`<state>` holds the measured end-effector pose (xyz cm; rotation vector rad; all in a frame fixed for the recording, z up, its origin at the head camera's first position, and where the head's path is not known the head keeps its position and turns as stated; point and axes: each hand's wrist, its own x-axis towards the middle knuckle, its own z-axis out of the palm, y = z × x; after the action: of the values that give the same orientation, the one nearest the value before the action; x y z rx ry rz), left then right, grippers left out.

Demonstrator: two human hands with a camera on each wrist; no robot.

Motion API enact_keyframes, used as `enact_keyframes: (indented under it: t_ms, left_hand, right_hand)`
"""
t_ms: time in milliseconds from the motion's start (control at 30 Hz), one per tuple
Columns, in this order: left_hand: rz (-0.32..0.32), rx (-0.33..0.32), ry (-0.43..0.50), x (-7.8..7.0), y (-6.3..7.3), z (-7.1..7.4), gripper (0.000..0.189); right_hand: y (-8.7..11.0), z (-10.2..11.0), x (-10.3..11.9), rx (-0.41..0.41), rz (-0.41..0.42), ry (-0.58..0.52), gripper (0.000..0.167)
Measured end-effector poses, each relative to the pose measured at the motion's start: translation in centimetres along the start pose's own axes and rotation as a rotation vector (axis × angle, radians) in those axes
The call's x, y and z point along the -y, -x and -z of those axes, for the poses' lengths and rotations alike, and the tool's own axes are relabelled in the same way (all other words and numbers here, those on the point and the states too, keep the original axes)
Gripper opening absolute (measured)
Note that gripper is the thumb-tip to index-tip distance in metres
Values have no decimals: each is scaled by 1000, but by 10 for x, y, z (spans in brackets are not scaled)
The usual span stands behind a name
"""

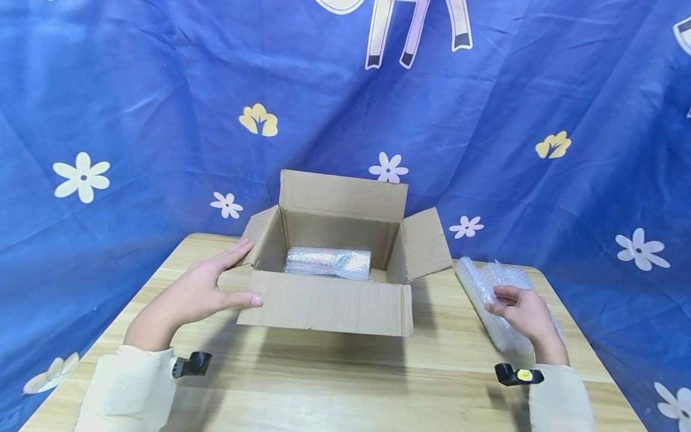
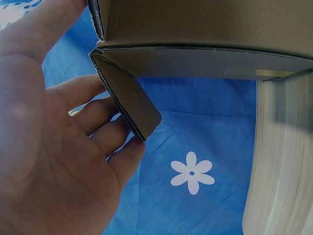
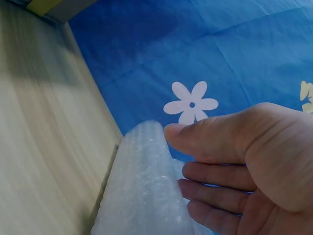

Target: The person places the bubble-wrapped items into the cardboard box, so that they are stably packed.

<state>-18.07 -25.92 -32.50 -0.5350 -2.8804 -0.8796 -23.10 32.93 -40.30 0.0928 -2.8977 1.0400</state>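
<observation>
Pale sleeves reach over a table, where a person's left hand spans the corner of an open cardboard box, thumb and fingers spread against its flaps rather than clamped. Inside the box lies a clear-wrapped bundle. The right hand is at the bubble wrap beside the box, its grip apart. Steadying the box and reaching for the wrap seems the step in hand; the next move likely calls for fingers closing on it. The bundle's contents are unclear, its lower edge hidden; right fingertip contact cannot be told.
</observation>
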Motion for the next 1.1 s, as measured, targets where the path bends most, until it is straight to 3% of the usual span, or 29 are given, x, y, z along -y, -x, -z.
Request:
enact_keyframes:
  t_ms: [367, 633, 1000, 1100]
  left_hand:
    - [0, 3, 8, -1, 0, 0, 107]
    - [7, 3, 8, -1, 0, 0, 108]
    - [0, 2, 2, -1, 0, 0, 108]
    - [5, 2, 5, -1, 0, 1, 108]
  right_hand:
    - [-3, -11, -10, 116, -19, -1, 67]
    - [-1, -15, -13, 159, 84, -27, 60]
    - [0, -23, -19, 58, 36, 12, 60]
    - [-2, -24, -19, 30, 78, 83, 57]
